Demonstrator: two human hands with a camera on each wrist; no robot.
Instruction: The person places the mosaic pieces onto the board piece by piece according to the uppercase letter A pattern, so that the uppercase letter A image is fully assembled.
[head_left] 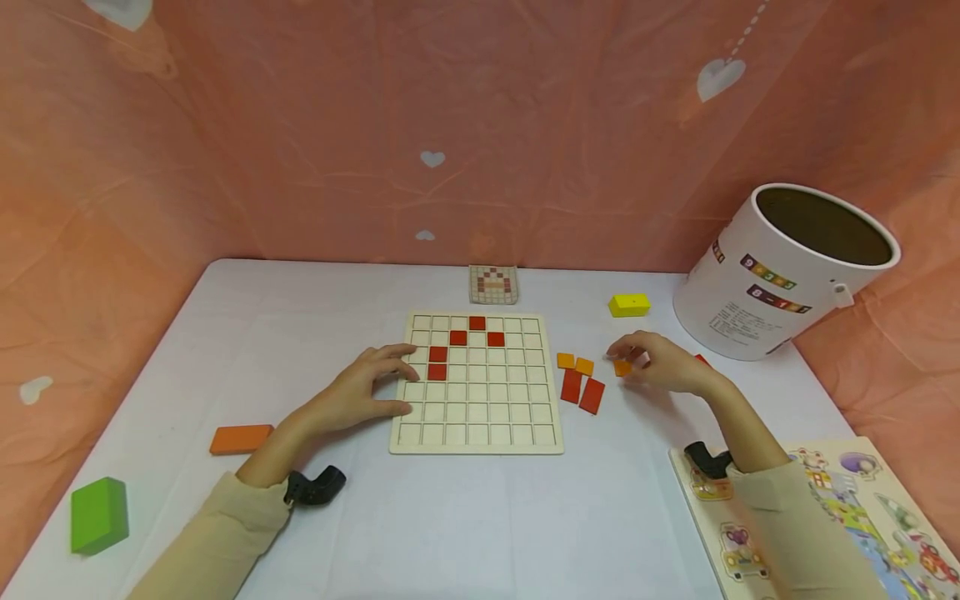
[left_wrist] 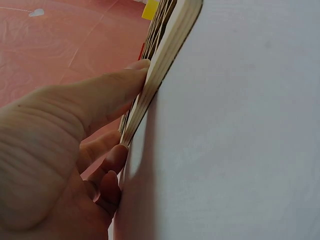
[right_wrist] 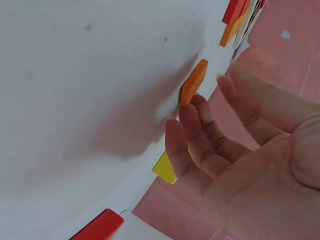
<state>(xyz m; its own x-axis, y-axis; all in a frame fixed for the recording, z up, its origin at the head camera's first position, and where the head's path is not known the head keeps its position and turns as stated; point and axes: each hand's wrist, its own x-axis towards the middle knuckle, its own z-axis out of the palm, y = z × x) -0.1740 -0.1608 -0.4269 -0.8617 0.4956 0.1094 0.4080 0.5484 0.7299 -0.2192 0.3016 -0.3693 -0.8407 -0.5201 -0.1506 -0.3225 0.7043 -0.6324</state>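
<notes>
A pale wooden grid board point(head_left: 477, 417) lies on the white table, with several red square tiles point(head_left: 437, 354) in its upper left and middle cells. My left hand point(head_left: 367, 387) rests at the board's left edge, fingers spread; in the left wrist view the thumb point(left_wrist: 120, 90) touches the rim. To the right of the board, my right hand point(head_left: 660, 362) is low over the table. Its lower fingertips touch an orange tile point(right_wrist: 194, 82), while thumb and index finger are off it. Two orange tiles point(head_left: 584, 366) and two red tiles point(head_left: 592, 396) lie beside the board.
Behind the board is a small pattern card point(head_left: 493, 285). A yellow block point(head_left: 628, 305) and a white bucket point(head_left: 738, 312) stand at the back right. A picture puzzle board point(head_left: 750, 575) lies under the right forearm. Orange point(head_left: 240, 439) and green point(head_left: 99, 517) blocks are at left.
</notes>
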